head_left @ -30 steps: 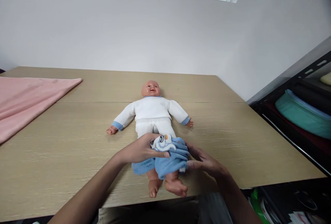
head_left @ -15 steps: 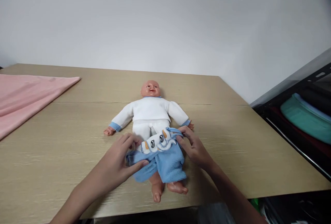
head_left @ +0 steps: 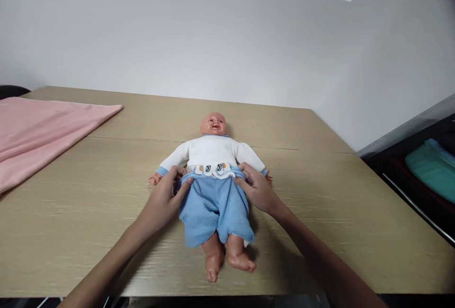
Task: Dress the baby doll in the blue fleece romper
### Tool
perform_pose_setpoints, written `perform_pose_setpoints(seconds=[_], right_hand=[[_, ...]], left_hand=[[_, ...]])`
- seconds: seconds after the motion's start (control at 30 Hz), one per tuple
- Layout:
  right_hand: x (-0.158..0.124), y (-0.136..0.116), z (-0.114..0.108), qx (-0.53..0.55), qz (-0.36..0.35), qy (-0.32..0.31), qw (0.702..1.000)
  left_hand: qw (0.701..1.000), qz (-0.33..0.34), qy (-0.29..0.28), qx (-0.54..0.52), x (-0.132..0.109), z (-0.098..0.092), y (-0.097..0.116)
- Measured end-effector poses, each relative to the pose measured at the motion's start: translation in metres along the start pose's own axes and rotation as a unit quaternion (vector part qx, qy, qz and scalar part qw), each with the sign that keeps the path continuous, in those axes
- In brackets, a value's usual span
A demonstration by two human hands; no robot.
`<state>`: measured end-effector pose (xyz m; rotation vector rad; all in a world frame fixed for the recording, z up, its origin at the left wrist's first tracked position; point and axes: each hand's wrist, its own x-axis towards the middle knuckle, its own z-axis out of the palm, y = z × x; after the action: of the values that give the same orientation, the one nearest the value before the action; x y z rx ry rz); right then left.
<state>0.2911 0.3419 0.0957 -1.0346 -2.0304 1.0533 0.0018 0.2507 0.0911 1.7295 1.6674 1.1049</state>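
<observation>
Your left hand [head_left: 161, 199] and right hand [head_left: 258, 189] hold blue pants [head_left: 213, 206] waistband at doll [head_left: 213, 149] waist, fingers [head_left: 249, 170] closed on fabric. Pants look seated; any adjustment likely needs even pull both sides.

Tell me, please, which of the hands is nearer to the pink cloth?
Left. The left hand holds the blue trousers on the side of the doll facing the pink cloth; the right hand holds them on the far side.

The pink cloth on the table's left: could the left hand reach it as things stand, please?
Probably yes: only bare table lies between the left hand and the pink cloth, though that hand now grips the blue trousers.
</observation>
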Motion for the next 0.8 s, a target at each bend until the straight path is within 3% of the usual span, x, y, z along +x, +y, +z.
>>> perform_pose_setpoints(seconds=[0.07,0.13,0.27,0.37,0.47,0.63,0.8], right_hand=[[0.004,0.002,0.000,-0.023,-0.066,0.023,0.997],[0.008,0.004,0.000,-0.036,-0.097,0.030,0.994],[0.028,0.012,0.006,-0.051,-0.041,0.075,0.995],[0.048,0.022,0.010,-0.040,-0.029,0.104,0.993],[0.056,0.027,0.011,-0.023,-0.038,0.095,0.995],[0.034,0.037,-0.001,0.025,-0.054,0.046,0.997],[0.010,0.061,-0.009,0.233,0.073,-0.015,0.970]], left_hand=[[0.998,0.056,0.025,0.014,0.012,0.002,-0.006],[0.997,0.069,0.027,-0.007,0.023,0.004,-0.013],[0.996,0.004,0.042,-0.079,0.052,0.012,-0.023],[0.985,-0.026,0.010,-0.168,0.076,0.021,-0.028],[0.982,-0.021,-0.010,-0.187,0.088,0.025,-0.032],[0.988,0.004,-0.026,-0.154,0.071,0.010,-0.042],[0.981,-0.015,-0.116,-0.154,0.048,-0.014,-0.048]])
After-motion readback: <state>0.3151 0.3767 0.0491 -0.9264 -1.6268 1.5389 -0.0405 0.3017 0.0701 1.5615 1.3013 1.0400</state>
